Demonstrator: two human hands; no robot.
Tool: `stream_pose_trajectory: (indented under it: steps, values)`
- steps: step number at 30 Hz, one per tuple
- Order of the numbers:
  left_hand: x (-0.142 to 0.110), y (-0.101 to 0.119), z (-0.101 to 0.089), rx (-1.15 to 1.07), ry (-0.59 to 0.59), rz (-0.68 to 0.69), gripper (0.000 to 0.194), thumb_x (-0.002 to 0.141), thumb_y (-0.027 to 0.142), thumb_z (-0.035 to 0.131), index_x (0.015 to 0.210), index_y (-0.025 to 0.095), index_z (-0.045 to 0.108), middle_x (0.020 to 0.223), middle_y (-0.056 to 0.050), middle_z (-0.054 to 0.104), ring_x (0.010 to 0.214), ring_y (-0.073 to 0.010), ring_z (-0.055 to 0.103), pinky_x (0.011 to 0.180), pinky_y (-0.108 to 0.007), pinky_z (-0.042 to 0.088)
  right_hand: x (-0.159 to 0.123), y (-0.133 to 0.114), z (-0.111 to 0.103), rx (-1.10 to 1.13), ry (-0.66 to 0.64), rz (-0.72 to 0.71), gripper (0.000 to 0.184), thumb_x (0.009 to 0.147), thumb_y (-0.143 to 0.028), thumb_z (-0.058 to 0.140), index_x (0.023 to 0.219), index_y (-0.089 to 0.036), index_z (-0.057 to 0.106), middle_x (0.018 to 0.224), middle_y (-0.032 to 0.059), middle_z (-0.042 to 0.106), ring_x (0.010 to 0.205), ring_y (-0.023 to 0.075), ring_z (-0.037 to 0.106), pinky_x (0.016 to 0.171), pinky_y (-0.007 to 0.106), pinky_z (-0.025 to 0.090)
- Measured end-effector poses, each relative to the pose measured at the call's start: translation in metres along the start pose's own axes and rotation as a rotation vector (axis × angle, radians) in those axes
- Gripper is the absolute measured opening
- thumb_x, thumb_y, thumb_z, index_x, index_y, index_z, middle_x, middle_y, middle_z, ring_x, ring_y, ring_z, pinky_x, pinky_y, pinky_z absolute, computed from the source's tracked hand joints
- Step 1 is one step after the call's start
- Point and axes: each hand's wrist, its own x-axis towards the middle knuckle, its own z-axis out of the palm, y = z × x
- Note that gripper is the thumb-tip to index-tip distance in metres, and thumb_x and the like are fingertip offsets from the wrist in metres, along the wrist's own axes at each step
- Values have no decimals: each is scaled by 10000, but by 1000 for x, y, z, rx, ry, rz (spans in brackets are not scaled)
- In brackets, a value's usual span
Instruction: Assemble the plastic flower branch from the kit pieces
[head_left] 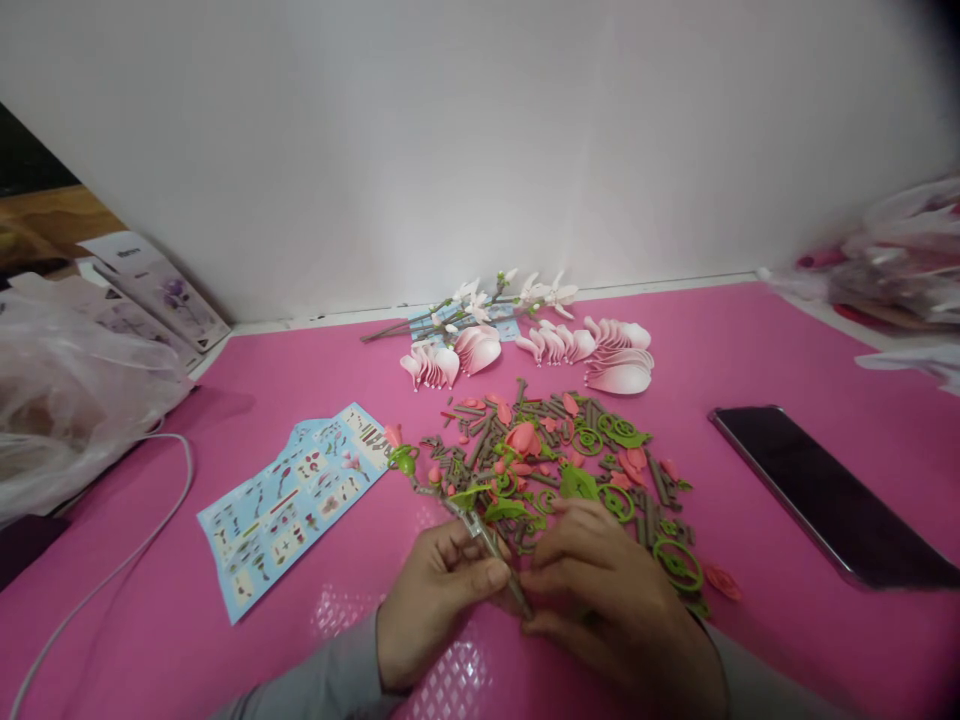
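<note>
Your left hand (435,605) and right hand (600,590) are together, both closed on one brown plastic stem (480,530), which runs far-left from your fingers to a green bud cup (403,460) at its tip. Stem sits just above the pink mat (225,400), near edge, centre. Right-hand grip is partly hidden by your fingers, but it reads as clamped. Two grey sleeves (322,675) come in from the near side

Directly far of your hands: one loose parts pile (547,460), brown stem pieces, green leaves and rings, coral petals, too tangled to count. Your right fingers are at its near edge. One stray coral petal (722,582) lies just right of it

Further far: five fanned stacks of pale pink petals (619,370) in a row, plus one white-flowered branch (480,305) lying on a small blue sheet (461,322) against the wall

Left of the pile: one blue parts sheet (292,510), one white cable (127,560), one plastic bag (67,390), and two printed booklets (157,290) at far left. Right of the pile: one dark smartphone (825,495), face up, and one blurred bag (885,270) at far right
</note>
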Motion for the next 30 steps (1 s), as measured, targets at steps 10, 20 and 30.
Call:
stream_pose_trajectory:
  steps: [10, 20, 30]
  values:
    - [-1, 4, 0, 109, -45, 11, 190, 729, 306, 744, 693, 137, 666, 552, -23, 671, 532, -160, 622, 623, -290, 484, -2, 0, 2, 24, 30, -62, 121, 810, -82, 626, 726, -169, 623, 664, -11, 633, 674, 122, 530, 872, 340, 391]
    - [-1, 8, 2, 174, -47, -4, 218, 723, 335, 742, 691, 135, 662, 545, -18, 647, 534, -162, 609, 625, -299, 478, -6, 0, 5, 38, 20, -62, 125, 801, -79, 641, 708, -161, 628, 646, -12, 618, 655, 117, 520, 896, 353, 393]
    - [-4, -2, 2, 295, 43, 152, 140, 720, 206, 738, 734, 172, 603, 696, 15, 594, 663, -119, 535, 629, -234, 439, -6, 7, 8, -65, 46, -83, 84, 817, -125, 632, 759, -187, 633, 675, -9, 647, 676, 131, 563, 918, 385, 399]
